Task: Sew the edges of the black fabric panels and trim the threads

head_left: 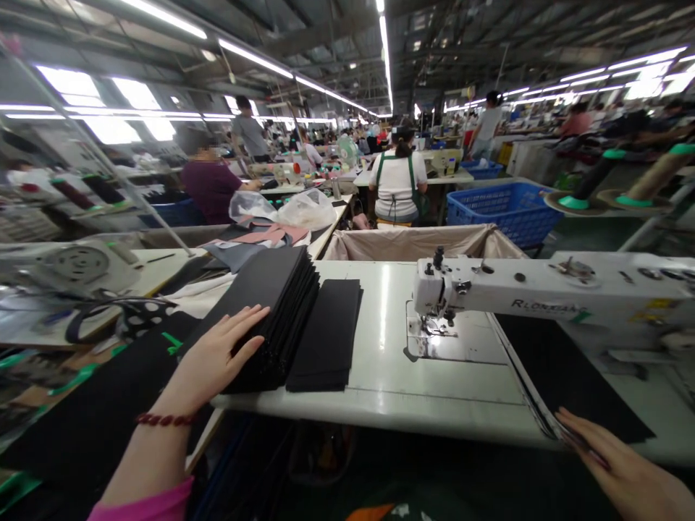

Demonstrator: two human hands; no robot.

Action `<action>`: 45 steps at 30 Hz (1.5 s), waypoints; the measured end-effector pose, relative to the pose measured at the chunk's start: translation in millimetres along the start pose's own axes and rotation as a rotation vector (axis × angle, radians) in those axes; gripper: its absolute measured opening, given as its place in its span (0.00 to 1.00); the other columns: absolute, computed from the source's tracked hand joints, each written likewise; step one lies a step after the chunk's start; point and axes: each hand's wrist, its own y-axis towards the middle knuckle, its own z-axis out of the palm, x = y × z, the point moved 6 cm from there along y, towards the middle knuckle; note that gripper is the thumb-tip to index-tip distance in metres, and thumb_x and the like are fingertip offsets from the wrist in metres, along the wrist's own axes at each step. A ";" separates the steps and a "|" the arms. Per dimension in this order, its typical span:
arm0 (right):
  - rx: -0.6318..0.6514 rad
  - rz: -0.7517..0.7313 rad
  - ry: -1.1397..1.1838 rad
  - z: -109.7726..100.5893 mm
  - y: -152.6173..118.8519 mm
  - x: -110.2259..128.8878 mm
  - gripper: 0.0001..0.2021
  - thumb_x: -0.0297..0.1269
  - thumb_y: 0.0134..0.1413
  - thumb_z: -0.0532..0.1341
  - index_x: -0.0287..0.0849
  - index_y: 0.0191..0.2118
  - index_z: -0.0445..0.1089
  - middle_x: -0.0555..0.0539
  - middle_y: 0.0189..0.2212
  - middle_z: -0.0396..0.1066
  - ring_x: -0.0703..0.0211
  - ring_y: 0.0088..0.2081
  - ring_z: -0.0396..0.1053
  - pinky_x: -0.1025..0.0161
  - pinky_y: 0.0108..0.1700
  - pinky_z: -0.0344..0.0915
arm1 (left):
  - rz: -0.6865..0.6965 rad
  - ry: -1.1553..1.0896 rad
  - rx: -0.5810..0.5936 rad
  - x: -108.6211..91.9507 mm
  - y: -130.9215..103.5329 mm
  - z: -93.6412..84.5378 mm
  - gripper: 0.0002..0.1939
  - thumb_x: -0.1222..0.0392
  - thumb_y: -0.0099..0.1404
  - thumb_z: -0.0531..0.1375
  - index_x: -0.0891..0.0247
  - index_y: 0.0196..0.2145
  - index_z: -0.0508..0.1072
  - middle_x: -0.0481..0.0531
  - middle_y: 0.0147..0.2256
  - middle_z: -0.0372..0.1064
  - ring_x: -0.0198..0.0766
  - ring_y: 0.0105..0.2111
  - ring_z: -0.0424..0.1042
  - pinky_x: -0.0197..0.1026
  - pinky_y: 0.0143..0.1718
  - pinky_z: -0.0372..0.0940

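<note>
Black sheets everywhere in the head view, and the left hand (222,354) is right on them! It lies open across the tall stack (260,278), fingers stretched over the near end, pressing rather than gripping. That stack stands at the left end of the pale desk (380,325), with a low stack (326,333) just beside it, to its right.

Over to the far side: the right hand (624,459) is at the near edge of a black panel (570,369), which lies beneath the arm of the sewing machine (515,286). Something thin and dark shows at those fingers; whether they are closed on it or on the panel's edge, I cannot tell.

Now, the danger! A sideways shove from the left hand could send the upper sheets sliding into the low stack, because the pile is high and its layers are loose. A hasty tug on the right might drag that panel off the desk's front edge, or snag it under the machine.

And the look of it: matt, dark, flat on top, layers stepping unevenly down the right side. The low stack is narrower, its edges slightly out of line; the panel has a pale strip down its left edge.
</note>
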 end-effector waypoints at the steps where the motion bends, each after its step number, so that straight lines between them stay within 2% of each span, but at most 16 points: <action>1: 0.050 -0.020 -0.012 -1.6 -0.6 0.9 0.19 0.48 0.53 0.56 0.55 0.50 0.73 0.52 0.49 0.74 0.51 0.40 0.76 0.63 0.31 0.74 | 0.010 -0.001 -0.048 -9.0 0.9 -3.9 0.27 0.46 0.69 0.50 0.51 0.64 0.56 0.45 0.64 0.53 0.48 0.63 0.54 0.54 0.65 0.48; 4: 0.060 -0.023 -0.018 -15.8 -0.6 15.8 0.17 0.47 0.59 0.55 0.52 0.51 0.71 0.50 0.49 0.74 0.52 0.45 0.74 0.61 0.43 0.71 | 0.026 -0.107 -0.235 -45.3 0.9 -12.2 0.27 0.50 0.69 0.52 0.45 0.64 0.54 0.39 0.64 0.53 0.49 0.61 0.58 0.56 0.64 0.51; 7: 0.073 -0.092 0.058 -23.9 2.4 71.4 0.15 0.43 0.61 0.55 0.49 0.51 0.69 0.48 0.46 0.74 0.56 0.43 0.73 0.63 0.44 0.68 | 0.160 -0.360 -0.267 -101.1 6.4 5.2 0.24 0.57 0.68 0.54 0.49 0.61 0.60 0.46 0.59 0.61 0.48 0.57 0.63 0.54 0.60 0.58; 9: 0.200 -0.208 0.131 -13.2 4.1 128.6 0.13 0.36 0.62 0.54 0.48 0.50 0.69 0.48 0.41 0.74 0.58 0.39 0.72 0.64 0.40 0.66 | 0.281 -0.518 -0.116 -150.9 16.6 38.8 0.22 0.61 0.69 0.53 0.53 0.59 0.62 0.50 0.58 0.62 0.46 0.57 0.63 0.50 0.59 0.60; 12: 0.428 -0.319 0.197 17.7 1.4 207.1 0.12 0.28 0.56 0.55 0.47 0.44 0.71 0.50 0.34 0.74 0.59 0.33 0.70 0.63 0.36 0.62 | 0.479 -0.657 0.162 -235.4 27.3 105.3 0.22 0.64 0.71 0.50 0.54 0.61 0.59 0.51 0.62 0.57 0.40 0.61 0.58 0.45 0.61 0.58; 14: 0.523 -0.395 0.267 34.9 -3.7 243.4 0.12 0.27 0.52 0.58 0.45 0.42 0.71 0.51 0.33 0.74 0.58 0.33 0.70 0.64 0.36 0.61 | 0.664 -0.661 0.289 -285.2 22.2 147.6 0.25 0.63 0.71 0.52 0.56 0.64 0.54 0.52 0.64 0.52 0.38 0.64 0.53 0.43 0.63 0.55; 16: 0.621 -0.428 0.388 45.2 -8.1 261.8 0.09 0.30 0.53 0.60 0.44 0.41 0.72 0.51 0.34 0.75 0.59 0.33 0.71 0.65 0.36 0.61 | 0.802 -0.585 0.376 -314.8 8.4 184.5 0.30 0.60 0.69 0.55 0.57 0.65 0.51 0.52 0.65 0.51 0.41 0.65 0.49 0.46 0.64 0.51; 18: 0.738 -0.413 0.532 49.6 -7.4 264.9 0.07 0.35 0.58 0.60 0.44 0.41 0.73 0.52 0.33 0.76 0.62 0.32 0.71 0.68 0.35 0.62 | 0.794 -0.496 0.397 -318.0 -5.2 210.2 0.32 0.55 0.69 0.56 0.59 0.66 0.49 0.53 0.66 0.49 0.43 0.65 0.49 0.50 0.65 0.48; 20: 0.782 -0.368 0.625 51.9 4.8 255.8 0.09 0.40 0.62 0.57 0.45 0.41 0.73 0.53 0.34 0.76 0.64 0.34 0.72 0.70 0.36 0.63 | 0.740 -0.423 0.381 -303.0 -18.0 221.0 0.32 0.54 0.70 0.54 0.59 0.67 0.47 0.52 0.66 0.47 0.43 0.66 0.47 0.51 0.66 0.46; 22: 0.676 -0.308 0.575 57.9 31.3 237.0 0.11 0.40 0.65 0.54 0.46 0.44 0.72 0.52 0.38 0.76 0.62 0.39 0.72 0.68 0.41 0.64 | 0.670 -0.357 0.363 -278.7 -27.4 220.0 0.31 0.55 0.71 0.52 0.58 0.67 0.45 0.52 0.67 0.44 0.43 0.66 0.44 0.51 0.66 0.45; 25: 0.423 -0.255 0.252 79.7 78.5 207.0 0.15 0.32 0.63 0.53 0.45 0.53 0.66 0.47 0.51 0.71 0.57 0.46 0.70 0.62 0.47 0.65 | 0.531 -0.270 0.365 -241.1 -31.6 209.9 0.30 0.59 0.72 0.51 0.57 0.67 0.45 0.51 0.67 0.44 0.42 0.66 0.46 0.52 0.65 0.48; 28: 0.340 -0.282 -0.019 112.5 109.1 194.0 0.24 0.27 0.59 0.53 0.48 0.61 0.59 0.47 0.62 0.59 0.55 0.48 0.71 0.60 0.45 0.67 | 0.428 -0.238 0.384 -219.5 -25.3 201.0 0.28 0.58 0.72 0.51 0.55 0.66 0.48 0.49 0.66 0.48 0.41 0.66 0.48 0.53 0.65 0.50; 31: 0.306 -0.283 -0.112 133.8 119.6 190.2 0.26 0.28 0.58 0.53 0.51 0.62 0.57 0.50 0.63 0.57 0.56 0.47 0.72 0.61 0.42 0.69 | 0.368 -0.254 0.381 -215.2 -9.3 199.1 0.20 0.58 0.71 0.51 0.55 0.59 0.60 0.48 0.64 0.54 0.41 0.65 0.50 0.53 0.65 0.49; 35: 0.282 -0.275 -0.144 140.4 117.1 187.5 0.26 0.28 0.58 0.53 0.49 0.62 0.58 0.49 0.62 0.59 0.55 0.47 0.72 0.60 0.42 0.70 | 0.353 -0.300 0.356 -220.6 21.2 207.5 0.10 0.61 0.70 0.51 0.59 0.47 0.68 0.50 0.64 0.52 0.42 0.66 0.47 0.53 0.66 0.47; 40: 0.284 -0.276 -0.157 140.0 117.4 187.5 0.27 0.30 0.61 0.52 0.53 0.64 0.54 0.52 0.62 0.58 0.56 0.44 0.73 0.60 0.40 0.70 | 0.413 -0.335 0.337 -222.9 52.6 222.4 0.20 0.56 0.70 0.54 0.58 0.57 0.61 0.53 0.65 0.51 0.42 0.65 0.49 0.53 0.66 0.48; 45: 0.299 -0.281 -0.158 143.5 120.4 188.0 0.28 0.30 0.60 0.52 0.56 0.65 0.53 0.53 0.63 0.58 0.57 0.44 0.73 0.61 0.40 0.71 | 0.421 -0.347 0.328 -219.8 62.9 230.7 0.25 0.53 0.69 0.55 0.55 0.62 0.56 0.51 0.65 0.50 0.42 0.65 0.50 0.53 0.65 0.48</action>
